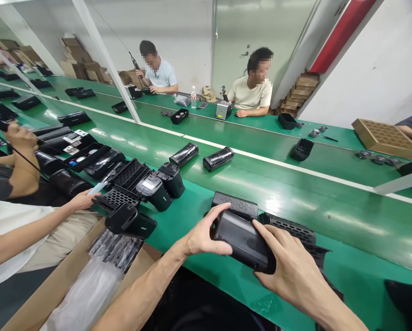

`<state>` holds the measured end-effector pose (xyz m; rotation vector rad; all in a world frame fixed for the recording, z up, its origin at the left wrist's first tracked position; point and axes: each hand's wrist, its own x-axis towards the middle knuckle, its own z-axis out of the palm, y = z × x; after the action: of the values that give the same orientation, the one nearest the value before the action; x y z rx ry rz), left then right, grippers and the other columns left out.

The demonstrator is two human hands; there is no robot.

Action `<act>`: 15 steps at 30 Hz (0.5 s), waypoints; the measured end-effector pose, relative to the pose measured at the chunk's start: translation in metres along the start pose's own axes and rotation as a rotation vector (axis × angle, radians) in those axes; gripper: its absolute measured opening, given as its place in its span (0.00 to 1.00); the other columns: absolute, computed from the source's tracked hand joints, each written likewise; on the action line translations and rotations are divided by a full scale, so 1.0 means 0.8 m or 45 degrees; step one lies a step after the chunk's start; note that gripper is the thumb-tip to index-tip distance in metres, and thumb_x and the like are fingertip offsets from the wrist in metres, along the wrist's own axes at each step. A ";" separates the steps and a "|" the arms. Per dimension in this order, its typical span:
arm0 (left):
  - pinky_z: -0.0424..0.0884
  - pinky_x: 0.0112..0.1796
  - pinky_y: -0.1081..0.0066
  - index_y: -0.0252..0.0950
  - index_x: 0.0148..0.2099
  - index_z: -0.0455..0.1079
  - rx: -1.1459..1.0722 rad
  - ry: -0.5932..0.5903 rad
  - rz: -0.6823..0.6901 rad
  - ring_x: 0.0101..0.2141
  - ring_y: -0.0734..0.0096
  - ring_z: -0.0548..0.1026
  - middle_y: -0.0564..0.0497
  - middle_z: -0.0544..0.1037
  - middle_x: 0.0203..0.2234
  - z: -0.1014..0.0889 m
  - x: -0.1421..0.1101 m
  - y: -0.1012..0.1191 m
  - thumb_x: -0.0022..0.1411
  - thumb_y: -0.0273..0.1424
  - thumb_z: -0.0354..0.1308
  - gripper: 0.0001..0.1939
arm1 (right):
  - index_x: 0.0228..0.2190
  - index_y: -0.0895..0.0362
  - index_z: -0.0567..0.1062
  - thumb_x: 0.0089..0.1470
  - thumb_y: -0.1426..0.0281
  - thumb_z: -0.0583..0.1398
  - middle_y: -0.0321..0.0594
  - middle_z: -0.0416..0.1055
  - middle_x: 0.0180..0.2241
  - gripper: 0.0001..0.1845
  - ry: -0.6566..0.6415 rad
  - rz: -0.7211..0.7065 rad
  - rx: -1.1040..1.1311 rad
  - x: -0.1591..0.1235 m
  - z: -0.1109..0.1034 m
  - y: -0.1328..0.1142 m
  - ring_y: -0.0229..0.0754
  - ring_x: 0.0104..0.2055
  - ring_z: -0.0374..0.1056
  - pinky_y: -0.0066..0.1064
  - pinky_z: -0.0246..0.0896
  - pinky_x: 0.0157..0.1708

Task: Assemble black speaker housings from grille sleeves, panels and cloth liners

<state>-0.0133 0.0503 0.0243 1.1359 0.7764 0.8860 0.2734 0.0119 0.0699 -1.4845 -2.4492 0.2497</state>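
Both my hands grip one black plastic speaker housing (242,239) just above the near edge of the green conveyor belt (295,193). My left hand (204,234) wraps its left end, thumb underneath and fingers over the top. My right hand (288,266) clasps its right end from above. Black perforated grille panels (235,204) lie on the belt directly behind the housing, and another grille (288,226) lies to the right.
A co-worker's hand (82,200) at my left reaches toward a pile of black housings and grilles (140,184). Two black cylinders (218,158) lie mid-belt. A cardboard box with plastic bags (88,285) stands below left. Two people sit across the line. A brown tray (385,137) sits far right.
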 end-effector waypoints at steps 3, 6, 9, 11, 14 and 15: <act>0.68 0.58 0.55 0.47 0.72 0.61 0.114 0.082 -0.022 0.59 0.44 0.70 0.44 0.67 0.65 0.007 -0.006 -0.004 0.46 0.40 0.78 0.53 | 0.73 0.40 0.53 0.49 0.63 0.70 0.47 0.68 0.64 0.55 -0.019 0.014 0.113 -0.010 0.001 0.010 0.67 0.63 0.65 0.64 0.61 0.62; 0.70 0.54 0.58 0.43 0.69 0.63 -0.048 0.198 0.034 0.55 0.48 0.72 0.45 0.72 0.60 0.009 -0.011 -0.015 0.48 0.41 0.74 0.48 | 0.74 0.38 0.50 0.53 0.52 0.69 0.43 0.55 0.73 0.55 0.098 0.273 0.420 -0.035 0.002 0.033 0.69 0.73 0.53 0.66 0.52 0.68; 0.70 0.52 0.60 0.42 0.67 0.64 -0.180 0.253 0.044 0.54 0.49 0.72 0.46 0.74 0.57 0.004 -0.013 -0.023 0.49 0.40 0.72 0.44 | 0.75 0.39 0.46 0.57 0.46 0.65 0.42 0.50 0.76 0.54 0.062 0.570 0.908 -0.061 0.017 0.049 0.66 0.73 0.53 0.57 0.64 0.63; 0.70 0.52 0.61 0.42 0.67 0.64 -0.203 0.251 0.020 0.53 0.50 0.73 0.46 0.74 0.55 0.003 -0.012 -0.026 0.49 0.39 0.72 0.44 | 0.73 0.40 0.51 0.57 0.45 0.64 0.43 0.55 0.74 0.50 0.050 0.660 1.111 -0.070 0.032 0.048 0.64 0.71 0.58 0.52 0.65 0.62; 0.69 0.52 0.61 0.42 0.67 0.64 -0.189 0.251 -0.009 0.52 0.50 0.73 0.46 0.75 0.54 0.007 -0.009 -0.034 0.49 0.38 0.72 0.43 | 0.70 0.43 0.60 0.55 0.46 0.66 0.44 0.61 0.70 0.47 0.154 0.758 1.162 -0.076 0.050 0.035 0.63 0.69 0.62 0.48 0.65 0.62; 0.69 0.51 0.61 0.42 0.67 0.64 -0.183 0.253 -0.013 0.52 0.51 0.73 0.47 0.75 0.54 0.008 -0.009 -0.037 0.49 0.39 0.72 0.43 | 0.69 0.44 0.61 0.55 0.47 0.67 0.45 0.62 0.69 0.46 0.184 0.778 1.170 -0.078 0.054 0.030 0.63 0.68 0.63 0.48 0.65 0.61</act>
<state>-0.0051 0.0358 -0.0021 0.9263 0.8650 1.0398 0.3075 -0.0328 0.0137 -1.6102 -1.3398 1.1414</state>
